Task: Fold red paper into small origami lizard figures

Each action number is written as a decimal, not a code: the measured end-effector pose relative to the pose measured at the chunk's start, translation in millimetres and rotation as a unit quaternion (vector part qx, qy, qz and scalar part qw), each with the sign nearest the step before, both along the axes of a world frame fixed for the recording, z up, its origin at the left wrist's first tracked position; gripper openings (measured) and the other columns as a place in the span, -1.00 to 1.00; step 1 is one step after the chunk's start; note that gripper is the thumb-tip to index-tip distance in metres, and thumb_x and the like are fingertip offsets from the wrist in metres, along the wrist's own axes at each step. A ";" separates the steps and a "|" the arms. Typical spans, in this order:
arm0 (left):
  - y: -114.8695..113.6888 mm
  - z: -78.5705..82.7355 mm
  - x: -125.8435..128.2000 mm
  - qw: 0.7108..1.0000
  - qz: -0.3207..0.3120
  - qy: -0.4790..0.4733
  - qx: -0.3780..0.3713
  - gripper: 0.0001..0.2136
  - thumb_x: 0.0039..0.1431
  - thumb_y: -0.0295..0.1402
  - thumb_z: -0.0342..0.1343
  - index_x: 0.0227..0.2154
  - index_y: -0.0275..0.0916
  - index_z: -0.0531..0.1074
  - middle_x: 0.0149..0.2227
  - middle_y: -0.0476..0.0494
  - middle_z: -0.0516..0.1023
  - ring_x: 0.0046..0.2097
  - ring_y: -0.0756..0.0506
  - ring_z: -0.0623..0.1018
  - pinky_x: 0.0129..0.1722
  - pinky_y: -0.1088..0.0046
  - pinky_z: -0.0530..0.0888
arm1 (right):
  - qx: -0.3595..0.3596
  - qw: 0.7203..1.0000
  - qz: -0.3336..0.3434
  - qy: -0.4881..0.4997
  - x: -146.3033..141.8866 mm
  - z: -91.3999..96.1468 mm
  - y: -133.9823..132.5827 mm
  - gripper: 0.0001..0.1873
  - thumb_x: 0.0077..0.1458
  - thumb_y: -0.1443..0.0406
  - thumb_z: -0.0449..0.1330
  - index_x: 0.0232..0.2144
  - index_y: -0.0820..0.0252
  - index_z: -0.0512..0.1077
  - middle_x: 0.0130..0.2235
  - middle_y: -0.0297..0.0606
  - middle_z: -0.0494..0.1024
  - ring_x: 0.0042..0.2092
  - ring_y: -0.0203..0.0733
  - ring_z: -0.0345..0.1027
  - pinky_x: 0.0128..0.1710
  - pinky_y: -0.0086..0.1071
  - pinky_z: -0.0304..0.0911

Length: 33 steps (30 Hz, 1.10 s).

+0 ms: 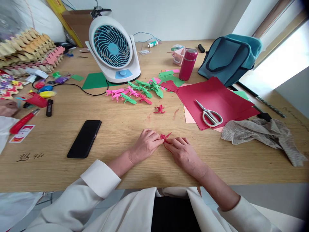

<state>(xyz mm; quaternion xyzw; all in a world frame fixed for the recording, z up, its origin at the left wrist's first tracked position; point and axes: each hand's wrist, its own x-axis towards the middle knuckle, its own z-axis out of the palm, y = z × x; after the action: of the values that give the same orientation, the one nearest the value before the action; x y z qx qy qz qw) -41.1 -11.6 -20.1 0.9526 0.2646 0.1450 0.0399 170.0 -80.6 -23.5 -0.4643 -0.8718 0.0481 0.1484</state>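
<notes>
Between my two hands is a small folded piece of red paper [163, 137], with one thin point sticking up to the right. My left hand [147, 142] pinches it from the left, fingertips pressed together. From the right, my right hand [184, 154] pinches its other side; the fingers hide most of that part. Just beyond my hands lies a finished red folded paper figure [159, 109] with several thin legs. Farther back is a pile of pink, green and red folded paper pieces [135, 90].
White scissors [209, 115] lie on red paper sheets [227, 96] at the right, near a crumpled cloth [260, 135]. A black phone [84, 138] lies left. Behind stand a fan [112, 48], a red flask [188, 64] and a blue bag [227, 59]. Another person's hand [8, 108] shows far left.
</notes>
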 end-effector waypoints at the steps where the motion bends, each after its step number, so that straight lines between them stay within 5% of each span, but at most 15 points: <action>1: -3.4 -0.4 -0.6 1.000 0.007 0.004 -0.005 -0.76 0.34 -0.45 -0.06 -0.10 -0.20 0.49 -0.21 -0.13 0.55 -0.11 -0.11 0.41 0.00 0.25 0.26 | 0.000 1.000 0.000 0.001 -0.1 -0.5 -0.1 -0.64 0.28 0.40 0.05 0.11 0.22 0.37 0.06 -0.11 0.48 -0.07 -0.06 0.27 -0.09 -0.18 0.14; 15: -44.5 0.4 16.2 0.986 0.153 0.064 0.006 -0.66 0.31 -0.48 -0.09 0.11 -0.22 0.36 -0.07 -0.23 0.54 -0.03 -0.19 0.44 0.07 0.08 0.26 | 0.009 1.000 -0.012 0.012 -2.8 -0.5 -1.0 -0.63 0.27 0.42 0.07 0.10 0.17 0.39 0.05 -0.12 0.49 -0.07 -0.06 0.28 -0.10 -0.18 0.15; 33: -53.2 -9.3 21.3 0.979 0.198 0.041 -0.008 -0.61 0.20 -0.53 -0.02 0.09 -0.30 0.36 0.05 -0.27 0.48 -0.01 -0.20 0.46 0.01 0.19 0.35 | 0.008 1.000 -0.012 0.020 -3.2 -1.0 -0.4 -0.63 0.27 0.40 0.07 0.10 0.16 0.40 0.04 -0.12 0.50 -0.07 -0.06 0.28 -0.11 -0.18 0.14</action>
<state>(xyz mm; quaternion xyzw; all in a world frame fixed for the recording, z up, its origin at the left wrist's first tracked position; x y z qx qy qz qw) -19.8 -64.8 -29.4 0.8860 0.4508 0.1083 0.0072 166.8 -81.0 -24.5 -0.4728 -0.8633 0.0481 0.1700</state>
